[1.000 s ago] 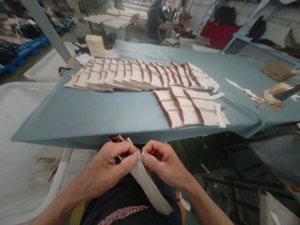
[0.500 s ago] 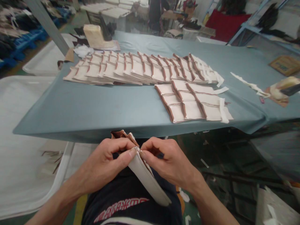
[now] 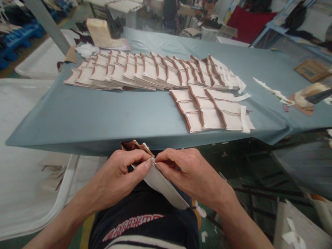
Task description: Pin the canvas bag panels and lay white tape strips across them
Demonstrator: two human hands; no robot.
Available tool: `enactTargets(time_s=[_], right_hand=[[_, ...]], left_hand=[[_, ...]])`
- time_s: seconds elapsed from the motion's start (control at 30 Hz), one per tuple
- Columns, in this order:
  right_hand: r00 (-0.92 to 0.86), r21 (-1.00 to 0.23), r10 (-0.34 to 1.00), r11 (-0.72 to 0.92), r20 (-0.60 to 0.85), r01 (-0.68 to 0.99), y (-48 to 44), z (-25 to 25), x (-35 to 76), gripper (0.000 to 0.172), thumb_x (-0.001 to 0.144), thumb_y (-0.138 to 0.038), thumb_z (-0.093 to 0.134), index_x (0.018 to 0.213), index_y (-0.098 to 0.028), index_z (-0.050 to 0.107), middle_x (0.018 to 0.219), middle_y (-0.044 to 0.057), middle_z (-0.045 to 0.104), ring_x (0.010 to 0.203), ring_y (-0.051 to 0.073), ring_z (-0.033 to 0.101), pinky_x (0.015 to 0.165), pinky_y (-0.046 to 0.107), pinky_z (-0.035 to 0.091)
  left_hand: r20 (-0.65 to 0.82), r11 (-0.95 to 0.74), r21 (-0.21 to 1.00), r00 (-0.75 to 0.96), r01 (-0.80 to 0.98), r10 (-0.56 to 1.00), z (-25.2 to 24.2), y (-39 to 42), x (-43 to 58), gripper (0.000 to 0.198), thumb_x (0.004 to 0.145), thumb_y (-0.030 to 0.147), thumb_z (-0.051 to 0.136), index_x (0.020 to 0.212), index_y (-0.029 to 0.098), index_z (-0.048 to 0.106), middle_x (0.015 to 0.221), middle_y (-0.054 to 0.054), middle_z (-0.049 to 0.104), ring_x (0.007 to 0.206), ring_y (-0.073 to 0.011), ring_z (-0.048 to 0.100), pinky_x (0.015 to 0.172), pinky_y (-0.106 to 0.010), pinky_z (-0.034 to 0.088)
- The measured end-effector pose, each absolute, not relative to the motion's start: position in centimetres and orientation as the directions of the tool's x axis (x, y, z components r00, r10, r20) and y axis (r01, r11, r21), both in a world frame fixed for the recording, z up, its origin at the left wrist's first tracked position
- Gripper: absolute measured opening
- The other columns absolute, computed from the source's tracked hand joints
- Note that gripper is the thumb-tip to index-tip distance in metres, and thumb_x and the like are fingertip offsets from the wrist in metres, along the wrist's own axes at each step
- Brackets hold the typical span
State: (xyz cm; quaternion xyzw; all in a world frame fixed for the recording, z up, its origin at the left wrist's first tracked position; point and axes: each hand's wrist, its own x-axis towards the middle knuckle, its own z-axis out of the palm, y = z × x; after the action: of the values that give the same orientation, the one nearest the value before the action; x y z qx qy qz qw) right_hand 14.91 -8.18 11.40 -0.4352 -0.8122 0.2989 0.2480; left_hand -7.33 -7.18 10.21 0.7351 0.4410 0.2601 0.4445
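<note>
The piece (image 3: 163, 185) was pinched at its upper end between left hand (image 3: 116, 180) and right hand (image 3: 192, 176), its length slanted down beneath the right hand.

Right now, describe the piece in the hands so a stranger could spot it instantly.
Start at the blue-grey table, then drop below its near edge to the lap. There the left hand and right hand pinch the top of a cream piece. Unlike the brown-edged pieces fanned flat on the table, it alone is lifted, slanting down rightward.
</note>
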Motion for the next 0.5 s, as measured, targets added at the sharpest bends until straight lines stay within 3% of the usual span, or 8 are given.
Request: enactTargets(time_s=[0.2,0.5], right_hand=[[-0.482,-0.659,0.873,0.403,0.069,0.635,-8.2,11.5,14.4,0.013,0.101,-0.014,0.067,0.089,-0.019,0.071,0.075,-0.001,0.075,0.062,0.012,0.065,0.061,0.023,0.04],[-0.418,-0.746,0.908,0.294,0.022,0.597,-8.3,11.1,13.6,0.013,0.099,-0.017,0.062,0.087,-0.021,0.065,0.07,-0.003,0.066,0.057,0.011,0.056,0.057,0.023,0.035]], left_hand=[[-0.006,-0.217,0.894,0.495,0.392,0.869,10.0,-7.3,-7.3,0.03,0.101,0.024,0.055,0.087,0.02,0.081,0.082,0.003,0.08,0.075,-0.0143,0.069,0.072,-0.023,0.049],[-0.032,-0.157,0.917,0.461,0.366,0.887,9.5,-7.2,-7.2,0.026,0.096,0.025,0.057,0.081,0.019,0.077,0.081,0.003,0.077,0.076,-0.0143,0.067,0.071,-0.022,0.049]])
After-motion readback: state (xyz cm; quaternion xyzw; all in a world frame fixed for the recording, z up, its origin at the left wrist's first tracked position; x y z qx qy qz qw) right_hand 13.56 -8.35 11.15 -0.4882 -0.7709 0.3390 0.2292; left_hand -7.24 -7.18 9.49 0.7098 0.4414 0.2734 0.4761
